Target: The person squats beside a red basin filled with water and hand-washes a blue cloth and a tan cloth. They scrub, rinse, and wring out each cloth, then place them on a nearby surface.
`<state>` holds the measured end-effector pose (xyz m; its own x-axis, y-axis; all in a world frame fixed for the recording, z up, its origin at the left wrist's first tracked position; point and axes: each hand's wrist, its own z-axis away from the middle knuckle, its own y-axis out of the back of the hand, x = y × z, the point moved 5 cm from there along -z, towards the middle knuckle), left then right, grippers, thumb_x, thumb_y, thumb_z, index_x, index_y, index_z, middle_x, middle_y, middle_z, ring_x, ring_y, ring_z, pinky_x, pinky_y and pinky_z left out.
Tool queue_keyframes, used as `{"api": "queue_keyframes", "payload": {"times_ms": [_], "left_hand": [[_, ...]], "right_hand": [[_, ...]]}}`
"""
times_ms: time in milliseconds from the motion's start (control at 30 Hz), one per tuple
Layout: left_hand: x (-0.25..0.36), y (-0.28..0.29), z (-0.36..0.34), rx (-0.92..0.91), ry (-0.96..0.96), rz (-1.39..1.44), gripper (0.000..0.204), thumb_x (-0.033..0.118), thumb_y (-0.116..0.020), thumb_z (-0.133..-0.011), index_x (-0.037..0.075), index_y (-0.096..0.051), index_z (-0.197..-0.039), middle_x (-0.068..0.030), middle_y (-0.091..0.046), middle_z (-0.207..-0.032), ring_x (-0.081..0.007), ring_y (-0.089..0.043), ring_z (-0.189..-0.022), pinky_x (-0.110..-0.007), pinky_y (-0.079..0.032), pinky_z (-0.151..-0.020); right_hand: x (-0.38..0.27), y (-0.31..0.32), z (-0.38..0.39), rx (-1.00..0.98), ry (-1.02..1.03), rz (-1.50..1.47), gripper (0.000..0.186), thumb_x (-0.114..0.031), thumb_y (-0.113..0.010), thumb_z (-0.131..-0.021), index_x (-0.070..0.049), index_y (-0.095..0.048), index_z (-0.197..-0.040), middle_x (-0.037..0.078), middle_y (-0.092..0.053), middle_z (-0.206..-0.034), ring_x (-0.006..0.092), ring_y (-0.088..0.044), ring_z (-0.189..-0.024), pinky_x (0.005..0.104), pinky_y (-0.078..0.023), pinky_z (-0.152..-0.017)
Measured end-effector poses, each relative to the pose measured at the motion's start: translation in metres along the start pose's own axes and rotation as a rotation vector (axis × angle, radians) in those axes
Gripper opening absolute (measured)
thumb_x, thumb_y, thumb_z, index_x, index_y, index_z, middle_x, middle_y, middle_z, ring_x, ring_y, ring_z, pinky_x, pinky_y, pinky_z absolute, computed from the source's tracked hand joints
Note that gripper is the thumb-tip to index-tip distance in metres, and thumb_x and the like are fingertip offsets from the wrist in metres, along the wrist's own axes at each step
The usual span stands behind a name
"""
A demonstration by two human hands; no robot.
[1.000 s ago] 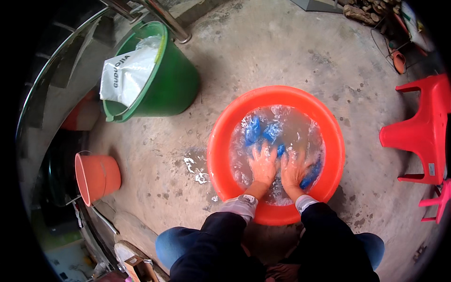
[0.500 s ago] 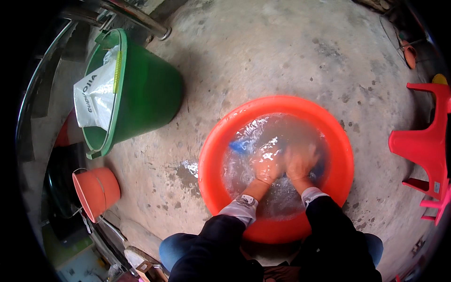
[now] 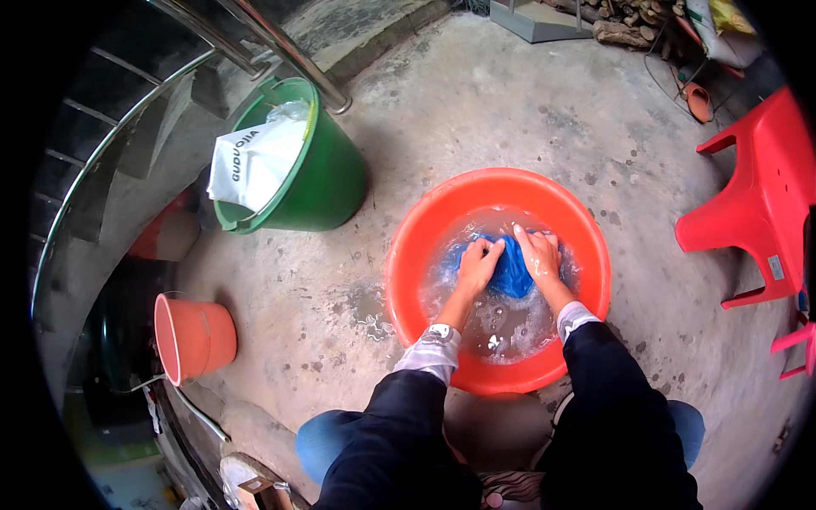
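A wide orange-red basin (image 3: pixel 416 340) of cloudy, sudsy water stands on the floor before me. At the water's surface is a wet, bunched blue cloth (image 3: pixel 512 274), partly under water. My left hand (image 3: pixel 478 265) closes on its left side with curled fingers. On the cloth's right side, my right hand (image 3: pixel 541 257) grips with the thumb on top and the fingers bent over it. The two hands are close together, with blue fabric showing between them. Some fingertips are hidden by the cloth and water.
A green tub (image 3: pixel 336 183) holding a white bag (image 3: pixel 255 166) stands at the upper left, beside metal railings. Lower left is a small orange bucket (image 3: pixel 212 340). A red plastic stool (image 3: pixel 756 208) lies tipped at the right. Firewood (image 3: pixel 625 34) is stacked at the far right.
My hands have come up from under the churning water and now hold the blue cloth at the surface. The view has shifted, showing more of the far floor.
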<state>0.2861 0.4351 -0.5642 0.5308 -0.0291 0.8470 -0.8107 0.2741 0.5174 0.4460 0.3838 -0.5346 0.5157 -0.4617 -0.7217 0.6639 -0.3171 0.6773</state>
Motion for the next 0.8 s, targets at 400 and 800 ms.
{"api": "queue_keyframes", "payload": {"times_ms": [400,800], "left_hand": [[0.051,0.034,0.106,0.001,0.260,-0.713,0.084,0.047,-0.073,-0.074,0.028,-0.032,-0.146,-0.0234,-0.023,-0.148,-0.0465,-0.037,-0.125,-0.056,-0.046,-0.087],[-0.004,-0.019,0.103,-0.038,0.181,-0.727,0.048,0.032,-0.059,-0.083,0.017,-0.053,-0.129,-0.0175,-0.023,-0.150,-0.0474,-0.030,-0.127,-0.060,-0.038,-0.091]], "right_hand": [[-0.016,0.012,0.115,-0.051,-0.199,0.301,0.052,-0.034,-0.067,-0.081,-0.022,-0.052,-0.129,0.011,-0.037,-0.146,0.0358,-0.035,-0.130,0.0525,-0.040,-0.089],[0.022,-0.038,0.113,-0.067,0.138,0.657,0.032,-0.019,-0.051,-0.088,-0.022,-0.059,-0.120,0.005,-0.042,-0.139,0.0351,-0.034,-0.128,0.0549,-0.035,-0.093]]}}
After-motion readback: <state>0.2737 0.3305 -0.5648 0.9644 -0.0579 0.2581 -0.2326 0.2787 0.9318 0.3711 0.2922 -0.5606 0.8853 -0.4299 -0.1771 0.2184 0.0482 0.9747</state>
